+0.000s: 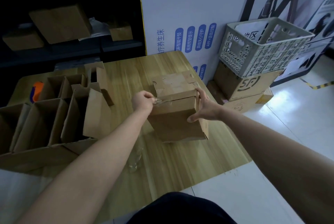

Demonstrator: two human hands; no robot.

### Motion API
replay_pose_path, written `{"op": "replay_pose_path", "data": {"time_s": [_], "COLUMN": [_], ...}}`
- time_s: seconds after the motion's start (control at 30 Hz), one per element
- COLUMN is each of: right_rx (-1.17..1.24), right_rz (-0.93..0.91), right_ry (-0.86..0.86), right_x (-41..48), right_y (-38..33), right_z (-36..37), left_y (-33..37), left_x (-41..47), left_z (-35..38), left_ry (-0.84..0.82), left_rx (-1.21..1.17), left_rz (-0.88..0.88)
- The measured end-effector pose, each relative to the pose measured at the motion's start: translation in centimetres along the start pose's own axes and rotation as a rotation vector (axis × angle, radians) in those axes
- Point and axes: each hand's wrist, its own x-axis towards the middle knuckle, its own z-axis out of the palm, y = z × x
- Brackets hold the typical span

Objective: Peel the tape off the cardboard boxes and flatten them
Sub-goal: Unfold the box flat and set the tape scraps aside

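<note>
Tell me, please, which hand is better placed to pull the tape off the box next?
Left. The left hand pinches the tape at the top seam of the box, while the right hand steadies its right side.

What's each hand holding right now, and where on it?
The left hand pinches the loose end of the clear tape. The right hand grips the cardboard box by its upper right side.

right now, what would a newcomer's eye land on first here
First, the two hands at the centre: the left hand pinches clear tape off a cardboard box that the right hand steadies. Next, the row of open boxes on the left, and the grey crate stacked on cartons at the right.
</note>
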Motion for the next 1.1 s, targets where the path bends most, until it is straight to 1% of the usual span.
{"op": "replay_pose_path", "data": {"time_s": [0.07, 0.1, 0.2, 0.27, 0.33, 0.37, 0.43, 0.47, 0.5, 0.53, 0.57, 0.63, 0.73, 0.8, 0.9, 0.93, 0.97, 1.0, 1.03, 1.1], "right_rx": [-0.122, -0.203, -0.555, -0.702, -0.738, -0.737, -0.708, -0.678, -0.64, -0.6, -0.562, -0.506, -0.466, -0.457, -0.437, -0.433, -0.436, -0.446, -0.464, -0.519], "right_rz": [-0.006, -0.036, -0.119, -0.078, -0.044, -0.039, -0.053, -0.06, -0.063, -0.06, -0.057, -0.053, -0.049, -0.043, -0.033, -0.028, -0.022, -0.022, -0.024, -0.02], "right_ry": [-0.048, -0.041, -0.031, -0.098, -0.133, -0.141, -0.146, -0.138, -0.13, -0.123, -0.117, -0.109, -0.108, -0.11, -0.122, -0.127, -0.133, -0.144, -0.158, -0.185], "right_x": [-0.1, 0.0, 0.1, 0.2, 0.0, -0.1, -0.3, -0.3, -0.4, -0.4, -0.5, -0.5, -0.5, -0.4, -0.4, -0.4, -0.3, -0.2, -0.1, 0.1], "right_y": [-0.5, -0.9, -1.7, -1.4, -0.5, 0.0, 1.0, 1.3, 1.5, 1.7, 1.8, 2.0, 2.1, 2.0, 2.0, 2.0, 1.9, 1.8, 1.6, 0.9], "right_z": [-1.0, -1.4, -1.7, -1.0, 0.0, 0.4, 0.8, 0.8, 0.7, 0.5, 0.3, 0.1, 0.1, 0.0, 0.2, 0.2, 0.2, 0.2, 0.2, 0.2], "left_y": [0.7, 1.1, 1.5, 1.7, 2.3, 2.6, 2.9, 2.9, 2.9, 2.9, 2.8, 2.5, 1.7, 0.4, -2.3, -3.1, -3.6, -3.7, -3.7, -2.8], "left_x": [-1.0, -1.4, -2.6, -3.2, -3.8, -4.1, -4.7, -4.9, -5.0, -4.9, -4.6, -3.8, -2.9, -2.1, -0.3, 0.1, 0.4, 0.4, 0.3, -0.4], "left_z": [1.1, 1.6, 2.5, 3.2, 4.3, 5.0, 6.4, 6.9, 7.2, 7.1, 6.8, 5.8, 4.2, 3.4, 1.2, 0.5, 0.0, -0.2, 0.0, 0.7], "left_ry": [-0.099, -0.121, -0.207, -0.315, -0.384, -0.391, -0.37, -0.343, -0.322, -0.309, -0.304, -0.306, -0.247, -0.161, 0.077, 0.138, 0.165, 0.167, 0.159, 0.115], "left_rx": [0.054, 0.078, 0.153, 0.193, 0.298, 0.401, 0.62, 0.67, 0.66, 0.595, 0.489, 0.256, 0.014, -0.118, -0.245, -0.274, -0.283, -0.274, -0.257, -0.183], "left_rz": [0.118, 0.159, 0.245, 0.272, 0.276, 0.294, 0.366, 0.413, 0.439, 0.431, 0.388, 0.241, 0.038, -0.124, -0.358, -0.417, -0.459, -0.46, -0.418, -0.248]}}
